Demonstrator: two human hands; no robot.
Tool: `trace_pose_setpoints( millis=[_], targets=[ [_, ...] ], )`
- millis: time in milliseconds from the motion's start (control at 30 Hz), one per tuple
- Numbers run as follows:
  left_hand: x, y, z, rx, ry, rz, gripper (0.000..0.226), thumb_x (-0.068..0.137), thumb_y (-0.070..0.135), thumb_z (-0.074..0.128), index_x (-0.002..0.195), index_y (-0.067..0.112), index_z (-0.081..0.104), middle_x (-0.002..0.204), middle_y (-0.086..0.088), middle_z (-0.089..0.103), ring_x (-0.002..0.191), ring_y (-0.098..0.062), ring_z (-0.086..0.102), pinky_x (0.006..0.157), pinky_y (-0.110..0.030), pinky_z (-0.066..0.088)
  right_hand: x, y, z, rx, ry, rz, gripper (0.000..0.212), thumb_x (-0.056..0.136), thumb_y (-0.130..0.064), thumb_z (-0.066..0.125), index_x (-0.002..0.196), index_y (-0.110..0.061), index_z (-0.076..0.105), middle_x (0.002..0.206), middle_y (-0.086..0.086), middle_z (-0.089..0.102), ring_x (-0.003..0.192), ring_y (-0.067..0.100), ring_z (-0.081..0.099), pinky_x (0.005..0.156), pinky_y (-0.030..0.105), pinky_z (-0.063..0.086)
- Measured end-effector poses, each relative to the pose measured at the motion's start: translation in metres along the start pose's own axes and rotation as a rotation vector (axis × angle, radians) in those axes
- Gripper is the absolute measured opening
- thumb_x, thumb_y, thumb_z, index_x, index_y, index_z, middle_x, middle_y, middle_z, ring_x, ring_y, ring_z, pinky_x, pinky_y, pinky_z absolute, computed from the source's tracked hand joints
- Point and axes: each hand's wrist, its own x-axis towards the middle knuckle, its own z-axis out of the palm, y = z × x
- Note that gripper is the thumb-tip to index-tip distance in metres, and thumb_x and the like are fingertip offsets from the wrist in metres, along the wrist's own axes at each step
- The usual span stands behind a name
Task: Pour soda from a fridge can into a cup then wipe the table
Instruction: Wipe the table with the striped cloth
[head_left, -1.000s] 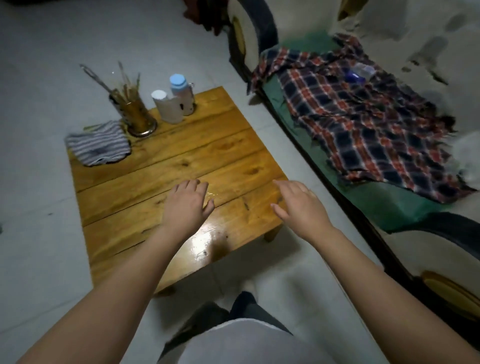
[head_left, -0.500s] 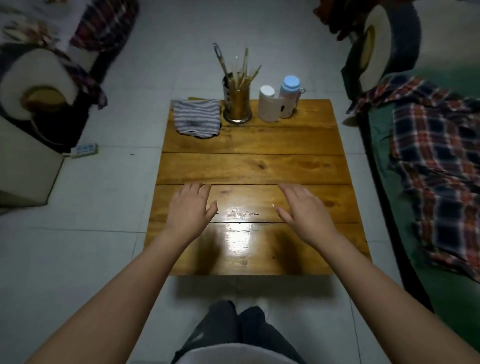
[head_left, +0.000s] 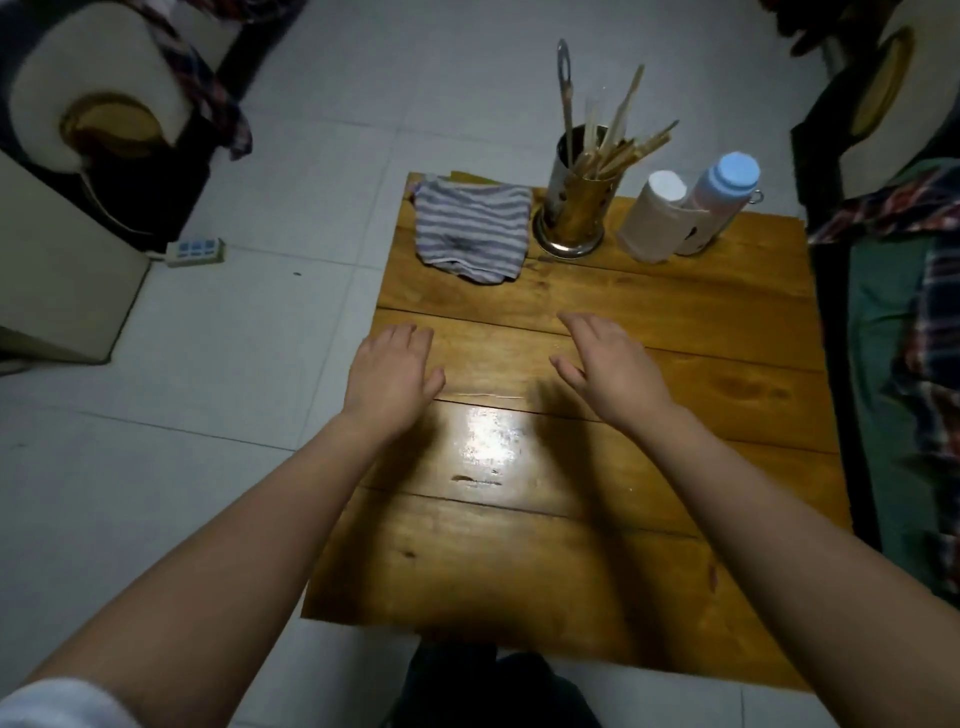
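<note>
A low wooden table fills the middle of the view. My left hand hovers over its left side, fingers straight, holding nothing. My right hand is held out over the table's middle, also empty with fingers extended. A folded grey-and-white striped cloth lies at the table's far left corner. A stack of white paper cups stands at the far right, beside a bottle with a blue cap. No soda can or fridge is in view.
A metal holder with chopsticks and utensils stands between the cloth and the cups. A sofa with a plaid shirt runs along the table's right side. A power strip lies on the tiled floor at left, next to a beige cabinet.
The view has swung left and come closer to the table, so the table now sits right of centre. Both hands stay empty and outstretched over it.
</note>
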Motion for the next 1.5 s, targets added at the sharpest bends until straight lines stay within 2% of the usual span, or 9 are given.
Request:
trace_pose_setpoints(
  millis=[167, 333, 667, 867, 933, 1000, 1167, 1333, 1500],
  targets=[
    [0.065, -0.022, 0.03, 0.0, -0.041, 0.016, 0.051, 0.094, 0.034, 0.04, 0.139, 0.01, 0.035, 0.141, -0.013, 0.041, 0.129, -0.028, 0.037, 0.105, -0.038, 0.03, 0.084, 0.005, 0.029, 0.084, -0.018, 0.046, 0.053, 0.094, -0.032, 0.047, 0.141, -0.013, 0.031, 0.143, 0.011, 0.04, 0.13, 0.028, 0.037, 0.105, 0.037, 0.031],
    [0.111, -0.029, 0.072, -0.023, -0.101, 0.05, 0.055, 0.095, 0.036, 0.038, 0.143, 0.012, 0.025, 0.149, -0.012, 0.029, 0.136, -0.027, 0.025, 0.109, -0.038, 0.025, 0.153, 0.017, 0.067, 0.248, -0.012, 0.169, 0.05, 0.092, -0.032, 0.051, 0.137, -0.015, 0.037, 0.137, 0.013, 0.046, 0.125, 0.03, 0.043, 0.1, 0.039, 0.038],
    [0.143, -0.037, 0.133, -0.052, -0.098, 0.081, 0.059, 0.096, 0.039, 0.036, 0.147, 0.015, 0.019, 0.156, -0.012, 0.015, 0.144, -0.028, 0.012, 0.115, -0.042, 0.014, 0.223, 0.028, 0.109, 0.58, 0.071, 0.474, 0.043, 0.092, -0.03, 0.053, 0.127, -0.005, 0.046, 0.128, 0.014, 0.056, 0.116, 0.031, 0.051, 0.089, 0.032, 0.039],
    [0.143, -0.04, 0.142, -0.077, -0.089, 0.078, 0.058, 0.097, 0.04, 0.033, 0.147, 0.016, 0.016, 0.157, -0.01, 0.01, 0.145, -0.026, 0.006, 0.116, -0.042, 0.009, 0.247, 0.021, 0.11, 0.867, 0.125, 0.561, 0.045, 0.082, -0.033, 0.067, 0.116, -0.005, 0.054, 0.11, 0.007, 0.062, 0.099, 0.022, 0.058, 0.084, 0.032, 0.046],
    [0.143, -0.04, 0.143, -0.085, -0.087, 0.078, 0.058, 0.097, 0.04, 0.032, 0.148, 0.017, 0.015, 0.157, -0.01, 0.008, 0.145, -0.025, 0.004, 0.116, -0.042, 0.008, 0.251, 0.019, 0.109, 1.061, 0.103, 0.616, 0.042, 0.078, -0.031, 0.072, 0.11, -0.006, 0.059, 0.105, 0.008, 0.065, 0.091, 0.021, 0.062, 0.073, 0.028, 0.051],
    [0.142, -0.04, 0.143, -0.088, -0.087, 0.077, 0.058, 0.097, 0.04, 0.032, 0.148, 0.016, 0.015, 0.157, -0.01, 0.008, 0.145, -0.026, 0.003, 0.116, -0.042, 0.007, 0.252, 0.016, 0.107, 1.212, 0.046, 0.64, 0.041, 0.078, -0.027, 0.073, 0.111, -0.006, 0.06, 0.106, 0.008, 0.066, 0.087, 0.019, 0.063, 0.073, 0.026, 0.052],
    [0.137, -0.039, 0.142, -0.096, -0.078, 0.065, 0.058, 0.097, 0.038, 0.033, 0.147, 0.016, 0.015, 0.157, -0.01, 0.009, 0.145, -0.025, 0.004, 0.116, -0.041, 0.007, 0.248, 0.008, 0.101, 1.302, 0.12, 0.584, 0.038, 0.078, -0.018, 0.072, 0.113, -0.013, 0.058, 0.107, 0.004, 0.065, 0.096, 0.019, 0.063, 0.089, 0.033, 0.052],
    [0.117, -0.033, 0.142, -0.098, -0.065, 0.058, 0.057, 0.096, 0.037, 0.035, 0.146, 0.016, 0.02, 0.155, -0.012, 0.016, 0.144, -0.026, 0.013, 0.116, -0.041, 0.01, 0.228, -0.006, 0.081, 1.41, 0.217, 0.462, 0.021, 0.082, -0.007, 0.063, 0.1, -0.016, 0.056, 0.091, 0.001, 0.065, 0.086, 0.018, 0.064, 0.082, 0.033, 0.054],
    [0.085, -0.011, 0.144, -0.104, -0.09, 0.062, 0.057, 0.096, 0.038, 0.035, 0.147, 0.016, 0.019, 0.156, -0.011, 0.015, 0.143, -0.026, 0.012, 0.117, -0.042, 0.011, 0.179, 0.0, 0.064, 1.456, 0.252, 0.41, 0.021, 0.083, -0.003, 0.06, 0.101, -0.012, 0.055, 0.085, 0.0, 0.064, 0.076, 0.013, 0.064, 0.073, 0.028, 0.054]
  ],
)
